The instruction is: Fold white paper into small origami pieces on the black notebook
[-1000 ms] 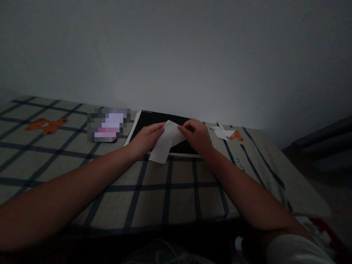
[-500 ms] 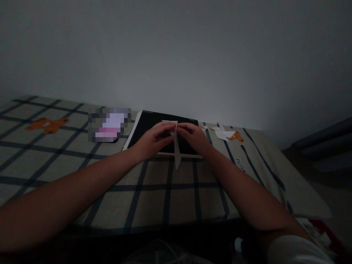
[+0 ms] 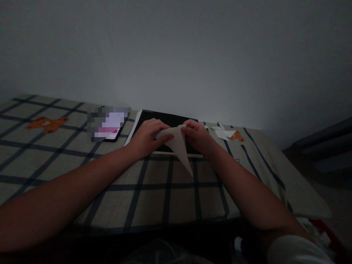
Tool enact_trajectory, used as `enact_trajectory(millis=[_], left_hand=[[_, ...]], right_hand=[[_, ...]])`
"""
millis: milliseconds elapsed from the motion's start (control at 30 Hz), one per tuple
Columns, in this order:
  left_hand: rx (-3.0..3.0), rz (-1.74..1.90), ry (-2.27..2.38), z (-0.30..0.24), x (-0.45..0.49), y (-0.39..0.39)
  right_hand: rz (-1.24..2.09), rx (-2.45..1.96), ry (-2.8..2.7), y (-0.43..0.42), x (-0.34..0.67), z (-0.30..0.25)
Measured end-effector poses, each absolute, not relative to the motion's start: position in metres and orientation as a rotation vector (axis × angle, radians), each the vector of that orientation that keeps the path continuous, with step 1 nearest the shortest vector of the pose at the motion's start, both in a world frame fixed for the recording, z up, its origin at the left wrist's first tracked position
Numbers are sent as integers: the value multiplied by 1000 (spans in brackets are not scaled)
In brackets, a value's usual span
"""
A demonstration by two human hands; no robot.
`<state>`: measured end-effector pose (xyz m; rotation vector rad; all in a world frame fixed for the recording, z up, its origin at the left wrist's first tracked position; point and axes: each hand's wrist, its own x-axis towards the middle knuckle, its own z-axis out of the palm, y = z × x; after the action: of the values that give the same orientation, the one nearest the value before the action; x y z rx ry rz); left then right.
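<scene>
Both of my hands hold one sheet of white paper [image 3: 180,146] above a black pad [image 3: 165,121] with a white border. My left hand [image 3: 147,137] grips the paper's left edge, fingers closed over it. My right hand [image 3: 198,136] pinches the paper's top right corner. The paper hangs as a triangle, its point reaching down toward me over the checked cloth [image 3: 154,190]. The room is dim.
A phone with a lit screen [image 3: 108,123] lies left of the pad. Small folded white paper pieces [image 3: 224,132] lie to the right, near an orange bear print [image 3: 237,137]. Another bear print [image 3: 47,124] is far left. A grey wall stands right behind.
The paper turned in my hands: broad and leaning left a second ago, edge-on half a second ago, now a triangle pointing toward me. Both hands stayed over the pad.
</scene>
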<state>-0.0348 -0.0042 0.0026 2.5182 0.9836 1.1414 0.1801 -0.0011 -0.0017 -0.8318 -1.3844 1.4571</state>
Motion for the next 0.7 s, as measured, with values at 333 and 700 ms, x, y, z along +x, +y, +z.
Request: enact_trajectory(millis=[333, 700], left_hand=[[2275, 943, 1168, 9, -42, 2], [2861, 705, 1386, -5, -42, 10]], right_hand=[[1200, -1018, -1338, 15, 199, -8], [869, -1393, -1654, 24, 197, -29]])
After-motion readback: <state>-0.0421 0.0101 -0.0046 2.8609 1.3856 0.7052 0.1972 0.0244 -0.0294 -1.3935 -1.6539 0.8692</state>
